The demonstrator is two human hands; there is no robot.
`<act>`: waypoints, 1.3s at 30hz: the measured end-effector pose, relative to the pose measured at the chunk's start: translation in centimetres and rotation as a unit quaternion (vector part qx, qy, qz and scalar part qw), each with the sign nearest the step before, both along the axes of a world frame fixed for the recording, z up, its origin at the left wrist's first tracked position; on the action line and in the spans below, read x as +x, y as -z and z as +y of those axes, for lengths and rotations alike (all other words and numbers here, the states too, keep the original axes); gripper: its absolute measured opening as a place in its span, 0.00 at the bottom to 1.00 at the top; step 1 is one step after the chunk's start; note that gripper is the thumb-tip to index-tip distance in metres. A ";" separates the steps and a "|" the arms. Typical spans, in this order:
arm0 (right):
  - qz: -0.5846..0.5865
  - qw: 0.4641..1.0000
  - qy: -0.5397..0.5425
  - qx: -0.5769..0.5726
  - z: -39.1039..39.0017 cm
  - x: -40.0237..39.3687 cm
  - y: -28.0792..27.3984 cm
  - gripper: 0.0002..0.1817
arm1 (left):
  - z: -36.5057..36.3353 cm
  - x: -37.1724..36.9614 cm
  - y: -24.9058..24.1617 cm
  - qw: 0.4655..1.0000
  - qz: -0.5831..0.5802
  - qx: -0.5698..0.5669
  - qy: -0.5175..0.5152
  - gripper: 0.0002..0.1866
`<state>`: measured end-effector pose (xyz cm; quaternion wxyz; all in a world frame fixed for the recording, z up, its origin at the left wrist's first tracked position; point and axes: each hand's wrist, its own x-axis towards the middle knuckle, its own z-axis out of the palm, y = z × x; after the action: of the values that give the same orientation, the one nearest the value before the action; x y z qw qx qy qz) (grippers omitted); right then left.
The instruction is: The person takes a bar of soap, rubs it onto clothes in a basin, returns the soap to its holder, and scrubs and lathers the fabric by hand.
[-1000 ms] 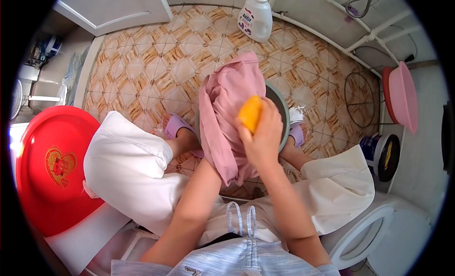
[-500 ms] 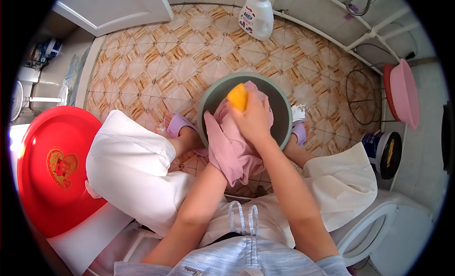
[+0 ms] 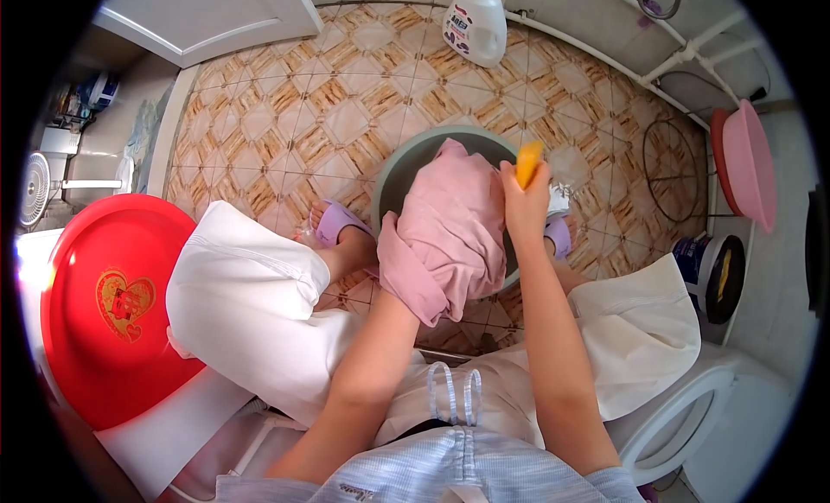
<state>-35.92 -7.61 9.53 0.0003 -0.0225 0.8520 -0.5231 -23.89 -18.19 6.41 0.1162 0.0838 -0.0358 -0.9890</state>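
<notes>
A pink garment [image 3: 450, 218] is draped over my left hand, hiding the whole hand and its fingers; only my left forearm [image 3: 372, 365] shows below the cloth. The bunched garment lies over the grey-green basin [image 3: 387, 162] on the floor between my feet. At the basin's right rim, my right hand [image 3: 526, 207] is closed around a yellow bar of soap [image 3: 529, 162], held upright and apart from the cloth.
A white detergent bottle [image 3: 477, 28] stands on the tiled floor [image 3: 346, 114] ahead. To my left is a red basin [image 3: 78, 313]. On the right are a pink basin [image 3: 750, 166], a blue-and-white bucket [image 3: 705, 274], a toilet seat [image 3: 674, 417] and white pipes [image 3: 683, 58].
My right hand has lifted off the garment and moved right with the soap. More of the pink cloth now shows, and the view has shifted slightly.
</notes>
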 end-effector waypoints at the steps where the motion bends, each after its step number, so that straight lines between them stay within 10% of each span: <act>1: -0.035 0.995 0.009 -0.096 1.7 -0.1 1.3 0.18 | -0.4 0.0 0.0 1.000 -0.014 -0.026 -0.002 0.37; 9: -0.474 0.791 -0.105 -0.372 5.0 7.3 3.1 0.26 | -0.1 -0.5 0.4 0.993 -0.044 -0.105 0.017 0.37; 17: -0.319 0.816 -0.035 -0.481 4.0 1.1 1.2 0.19 | 0.1 -2.5 0.9 0.978 -0.060 -0.195 0.040 0.37; 20: -0.298 0.883 -0.062 -0.358 3.6 0.0 0.3 0.17 | -0.1 -2.4 1.3 0.973 -0.063 -0.216 0.052 0.37; 22: -0.116 0.991 -0.060 0.007 2.8 -0.4 -0.9 0.19 | -0.6 -2.1 1.5 0.969 -0.065 -0.230 0.059 0.37; 24: -0.118 0.989 -0.042 0.084 1.3 1.4 -3.2 0.24 | -0.6 -1.9 1.6 0.970 -0.061 -0.227 0.059 0.37; 26: 0.092 0.986 -0.130 0.049 -0.7 5.7 -0.9 0.28 | -0.4 -1.8 1.6 0.974 -0.054 -0.211 0.056 0.38; 30: 0.086 0.963 -0.239 0.087 -2.1 7.7 -0.7 0.33 | 0.6 -1.5 1.4 0.985 -0.043 -0.164 0.044 0.38; 33: -0.142 0.975 -0.162 0.053 -1.5 2.6 -1.2 0.41 | 1.0 -1.8 1.8 0.987 -0.040 -0.149 0.040 0.38; 39: 0.017 0.947 -0.302 0.107 -2.8 8.2 -1.7 0.44 | 0.6 -1.6 1.9 0.992 -0.031 -0.120 0.028 0.39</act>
<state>-27.68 -10.41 11.28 0.1465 -0.2873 0.8561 -0.4038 -25.52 -17.58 4.55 0.0962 0.0987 -0.1599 -0.9775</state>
